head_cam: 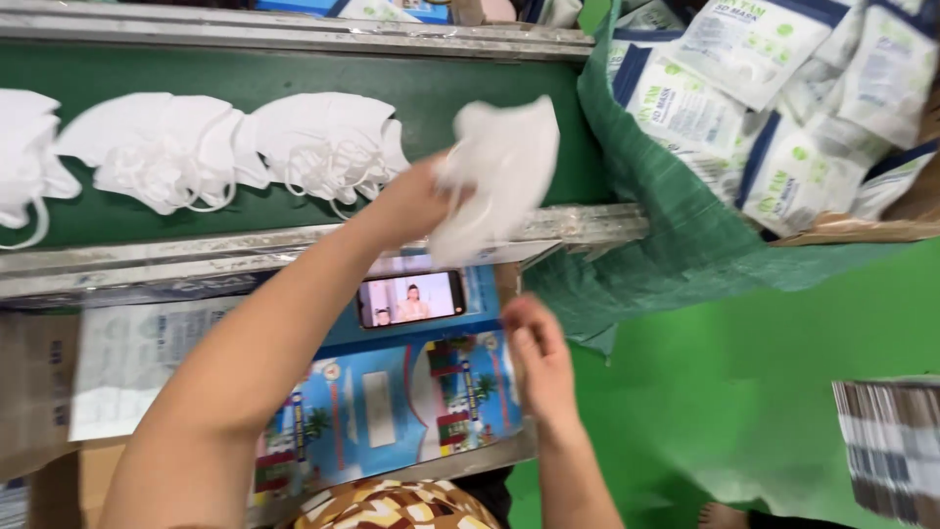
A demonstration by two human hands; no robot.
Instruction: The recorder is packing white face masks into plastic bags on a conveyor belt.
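While the white face mask (504,162) is pinched at its 9 o'clock edge by the closed left hand (416,201), it is judged light and soft; the right hand (537,358) is held loosely curled, empty.

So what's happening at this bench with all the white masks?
A person is handling face masks at a green conveyor belt. Their left hand holds one white mask up above the belt's near rail, while the right hand hovers lower, over a blue printed sheet, holding nothing that can be made out. More loose masks lie in a row on the belt. A phone with a lit screen lies by the sheet, and packaged masks are piled on a green sack at the right.
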